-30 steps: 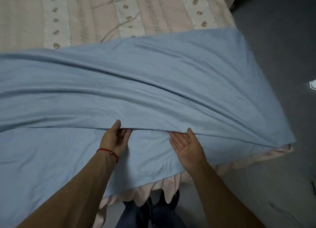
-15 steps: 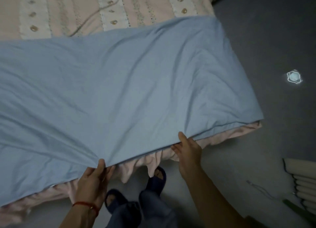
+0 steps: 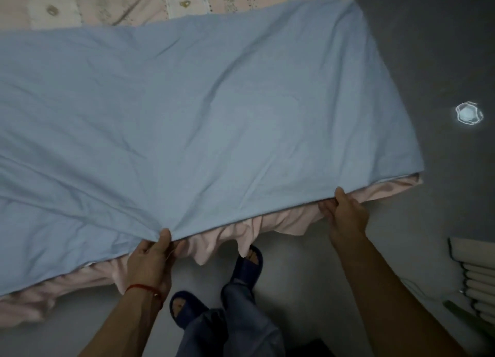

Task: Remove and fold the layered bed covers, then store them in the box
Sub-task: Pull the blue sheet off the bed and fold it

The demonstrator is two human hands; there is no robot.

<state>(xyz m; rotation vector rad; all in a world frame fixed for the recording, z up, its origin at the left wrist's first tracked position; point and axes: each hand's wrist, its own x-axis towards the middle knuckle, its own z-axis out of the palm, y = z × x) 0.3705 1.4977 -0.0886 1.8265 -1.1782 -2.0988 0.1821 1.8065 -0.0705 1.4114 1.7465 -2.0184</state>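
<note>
A light blue sheet (image 3: 209, 121) lies folded over across the near part of the bed, its folded edge along the bed's near side. My left hand (image 3: 151, 260) pinches that near edge at its left-centre, thumb on top. My right hand (image 3: 344, 214) pinches the same edge further right, close to the right corner. Under the blue sheet a pink ruffled cover (image 3: 270, 223) hangs over the bed's side. A pink and white patterned quilt (image 3: 139, 3) shows at the far end of the bed. No box is in view.
Grey floor (image 3: 434, 49) runs along the bed's right side, with a bright spot of light (image 3: 469, 114) on it. A ribbed cream object (image 3: 479, 284) lies at the right edge. My feet in dark blue slippers (image 3: 247, 265) stand beside the bed.
Both hands have drawn the blue sheet's folded edge from the middle of the bed back to its near side, and my right hand has slid further right along the edge.
</note>
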